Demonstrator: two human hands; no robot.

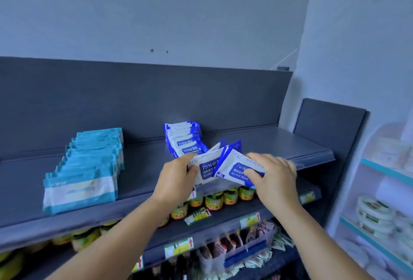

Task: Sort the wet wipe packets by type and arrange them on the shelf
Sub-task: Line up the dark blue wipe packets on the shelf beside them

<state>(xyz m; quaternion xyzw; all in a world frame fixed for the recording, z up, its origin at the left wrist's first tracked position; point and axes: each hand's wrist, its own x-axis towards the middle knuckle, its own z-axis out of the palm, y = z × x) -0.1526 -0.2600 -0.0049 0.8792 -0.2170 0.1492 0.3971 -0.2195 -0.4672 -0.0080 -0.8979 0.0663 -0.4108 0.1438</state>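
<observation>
On the top dark grey shelf (143, 168) a row of light blue and white wipe packets (87, 168) stands at the left. A row of dark blue and white alcohol wipe packets (183, 141) stands in the middle, toward the back panel. Just in front of that row, above the shelf's front edge, both hands hold a fanned bunch of the same alcohol wipe packets (225, 165). My left hand (176, 179) grips the bunch's left side. My right hand (272, 177) pinches the frontmost packet at its right side.
The shelf's right half is bare up to its end panel (328, 121). Below are shelves with small jars (223, 199), sachets (252, 248) and price tags. A pale rack with round tins (375, 215) stands at the right. A wall rises behind.
</observation>
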